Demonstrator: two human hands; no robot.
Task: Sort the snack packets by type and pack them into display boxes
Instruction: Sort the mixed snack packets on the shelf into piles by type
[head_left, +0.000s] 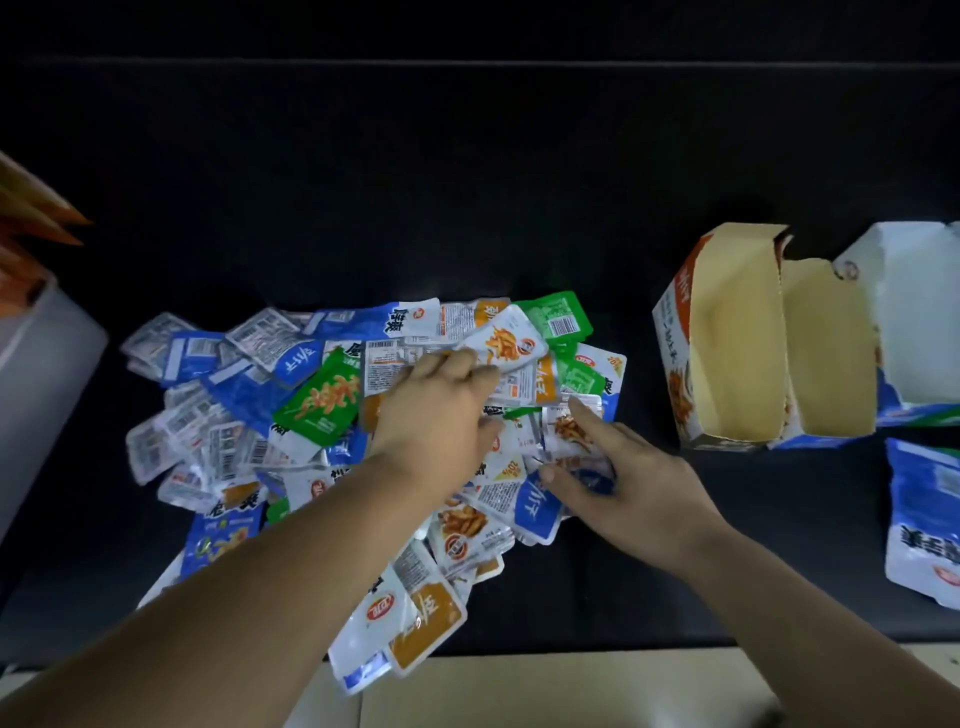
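Partly under left hand (436, 415): snack packets (319, 405)

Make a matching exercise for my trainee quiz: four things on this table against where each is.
1 face-up green packet
2 orange box
3 blue bag
4 right hand

A at the far right edge
B beside the left hand, on its left
C pinching a white packet on the pile
D open, just right of the pile

Pairs: 1-B, 2-D, 3-A, 4-C
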